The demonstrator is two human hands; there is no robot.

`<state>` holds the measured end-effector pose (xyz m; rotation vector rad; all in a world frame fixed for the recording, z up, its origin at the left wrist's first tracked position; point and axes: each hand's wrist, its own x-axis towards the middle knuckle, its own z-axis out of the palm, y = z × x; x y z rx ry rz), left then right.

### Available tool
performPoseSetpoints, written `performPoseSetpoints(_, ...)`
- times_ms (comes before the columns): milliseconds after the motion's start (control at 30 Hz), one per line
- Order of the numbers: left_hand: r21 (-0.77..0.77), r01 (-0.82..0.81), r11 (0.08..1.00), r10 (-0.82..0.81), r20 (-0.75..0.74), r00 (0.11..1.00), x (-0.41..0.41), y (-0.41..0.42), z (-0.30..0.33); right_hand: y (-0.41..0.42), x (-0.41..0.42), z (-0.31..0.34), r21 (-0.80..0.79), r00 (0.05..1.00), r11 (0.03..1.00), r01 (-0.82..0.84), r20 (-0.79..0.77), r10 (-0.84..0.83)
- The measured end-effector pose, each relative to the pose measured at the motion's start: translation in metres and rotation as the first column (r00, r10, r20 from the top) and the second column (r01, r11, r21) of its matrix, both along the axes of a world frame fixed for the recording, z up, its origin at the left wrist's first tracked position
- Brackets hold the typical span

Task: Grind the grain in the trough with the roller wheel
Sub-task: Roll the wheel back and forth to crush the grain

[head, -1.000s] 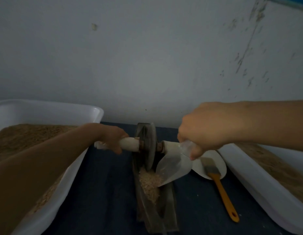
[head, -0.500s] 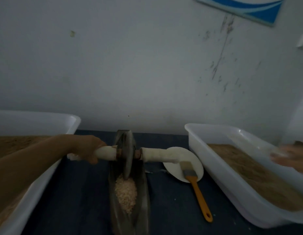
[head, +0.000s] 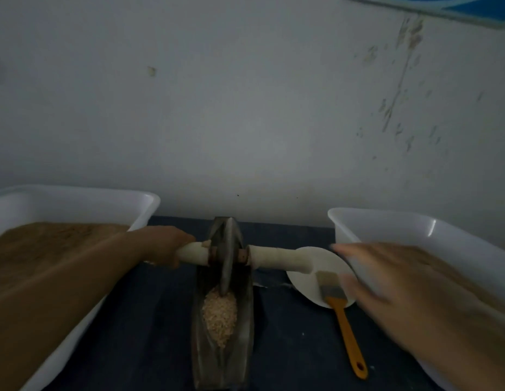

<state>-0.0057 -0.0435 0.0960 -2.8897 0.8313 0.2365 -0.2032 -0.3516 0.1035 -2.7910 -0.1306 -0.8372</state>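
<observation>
Left hand [head: 163, 245] grips the left handle of the roller wheel [head: 227, 255], fingers wrapped round it. Wheel stands upright in the dark trough [head: 245, 306] at frame centre, its rim on the far end of the grain [head: 219, 316], which is heaped mid-trough. Right hand [head: 400, 289], blurred, fingers extended and holding nothing, hovers at 3 o'clock from the wheel, apart from the right handle [head: 279, 259]. Brush [head: 341, 314] lies partly on a white dish [head: 305, 289]. White tubs at 9 [head: 76, 201] and 3 o'clock [head: 386, 224].
</observation>
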Motion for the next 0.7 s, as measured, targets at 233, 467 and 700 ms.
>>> performPoseSetpoints(233, -0.077, -0.217, 0.973, 0.230, 0.254, 0.940, -0.025, -0.016, -0.017, 0.050, 0.121, -0.056, -0.216, 0.982, 0.969, -0.119, -0.170, 0.082)
performPoseSetpoints(467, -0.280, -0.209, 0.937, 0.331, 0.520, 0.787, -0.044, -0.017, -0.044, 0.062, 0.145, -0.063, -0.239, 0.996, 0.969, -0.056, -0.079, 0.038)
performPoseSetpoints(700, -0.314, -0.163, 0.935, 0.316, 0.535, 0.784, -0.080, -0.005, -0.057, 0.070, 0.112, -0.047, -0.255, 0.990, 0.958, -0.131, -0.091, 0.111)
